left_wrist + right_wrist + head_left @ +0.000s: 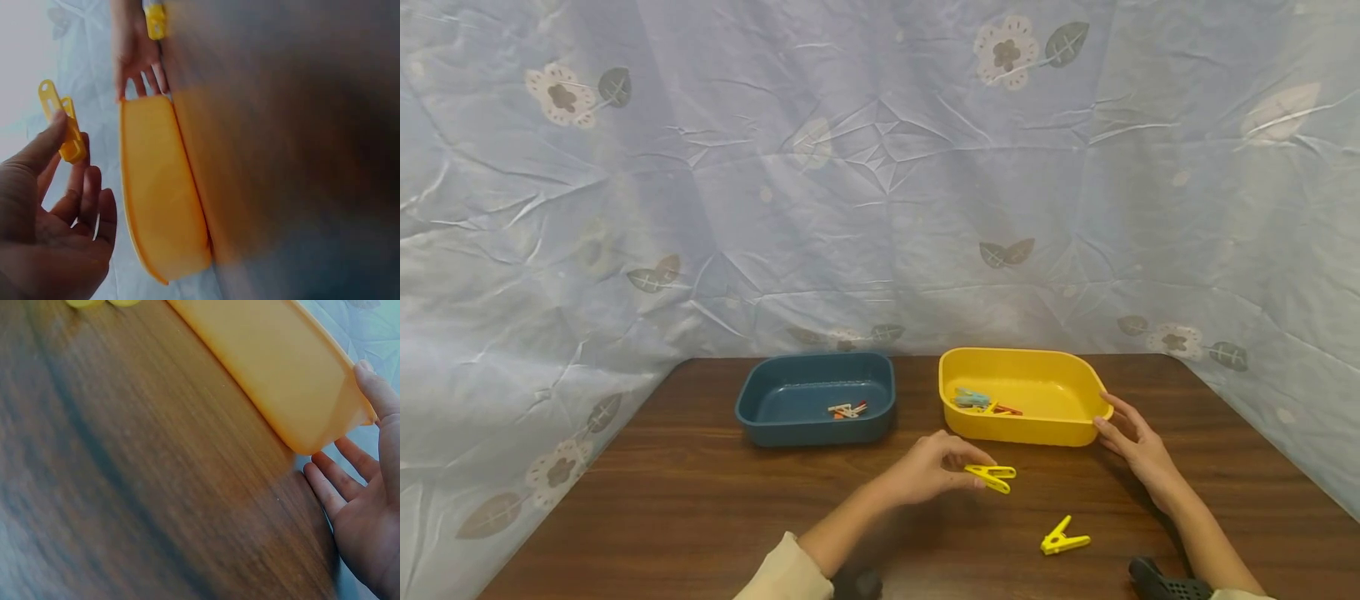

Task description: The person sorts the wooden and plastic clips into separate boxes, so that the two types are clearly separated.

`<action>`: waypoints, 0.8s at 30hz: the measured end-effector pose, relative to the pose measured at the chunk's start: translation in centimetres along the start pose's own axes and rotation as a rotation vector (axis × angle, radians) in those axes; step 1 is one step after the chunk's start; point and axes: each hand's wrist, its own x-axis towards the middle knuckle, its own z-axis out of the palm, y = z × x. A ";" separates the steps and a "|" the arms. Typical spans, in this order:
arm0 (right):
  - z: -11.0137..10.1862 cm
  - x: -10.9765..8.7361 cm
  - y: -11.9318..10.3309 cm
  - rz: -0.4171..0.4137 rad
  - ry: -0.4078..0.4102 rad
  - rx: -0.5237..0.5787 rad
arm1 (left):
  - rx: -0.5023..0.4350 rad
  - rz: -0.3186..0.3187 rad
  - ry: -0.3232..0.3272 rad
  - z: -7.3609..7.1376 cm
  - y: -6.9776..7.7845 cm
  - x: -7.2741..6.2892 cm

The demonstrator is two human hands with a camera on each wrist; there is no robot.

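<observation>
In the head view my left hand (925,471) pinches a yellow clothespin (1002,472) between thumb and fingers, above the table in front of the yellow bin (1015,430). The left wrist view shows this clothespin (74,147) at the fingertips. At the bin's right end is my right hand (1144,458), its thumb against the rim and its fingers stretched along the outer wall. Another yellow clothespin (1052,543) lies on the table between the forearms. Inside the yellow bin's left side are light blue clothespins (972,398), with red and yellow ones beside them.
Left of the yellow bin stands a dark blue bin (820,433) holding a few small clothespins (848,411), white and orange-red. Both bins sit near the back of the brown wooden table (700,492). A flowered curtain (880,208) hangs behind it.
</observation>
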 end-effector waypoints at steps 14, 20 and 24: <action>-0.1 -0.1 -0.1 0.014 -0.004 -0.024 | 0.052 -0.066 0.100 -1.4 -0.8 2.9; 0.0 -0.1 -0.1 0.003 0.000 -0.017 | 0.047 -0.072 0.117 -2.2 -1.0 4.1; 0.0 -0.1 -0.1 0.004 0.003 -0.011 | 0.074 -0.086 0.134 -2.6 -1.3 4.9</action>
